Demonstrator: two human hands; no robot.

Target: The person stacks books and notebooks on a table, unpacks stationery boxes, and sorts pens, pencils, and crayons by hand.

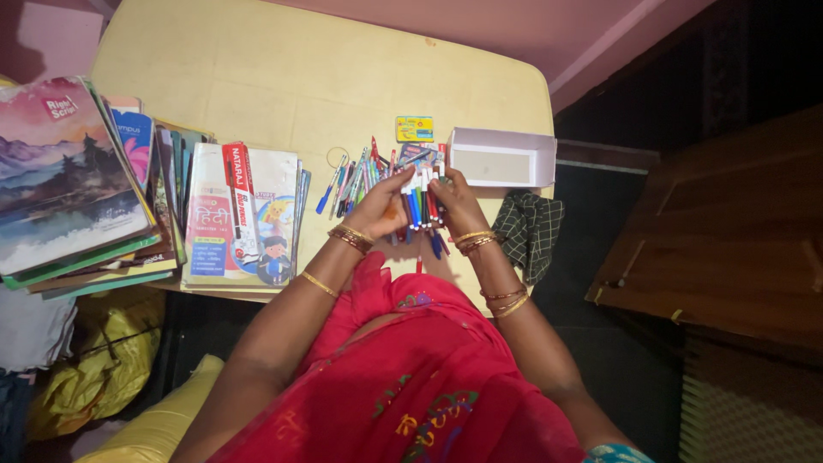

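Both hands are curled around one bundle of pens (pixel 420 201), which stands near the counter's near edge, toward its right end. The left hand (pixel 380 208) cups the bundle from the left with fingers bent partway closed; the right hand (pixel 457 203) presses against its right side, fingers likewise half closed on the pens. More loose pens (pixel 351 182) lie fanned on the counter (pixel 283 77) just beyond and left of the bundle.

A small yellow flat packet (pixel 415 129) lies toward the far edge, behind the pens. An open white cardboard box (pixel 501 158) sits at the right edge, just beside the right hand. A long red pencil carton (pixel 237 184) rests on a stack of booklets (pixel 244 219) with pictured covers near the left part. Larger books (pixel 69 171) overhang the left end, cut off by the frame. A dark checked cloth (pixel 527 230) hangs off the near right corner. Pen caps and colours within the bundle are hard to separate.
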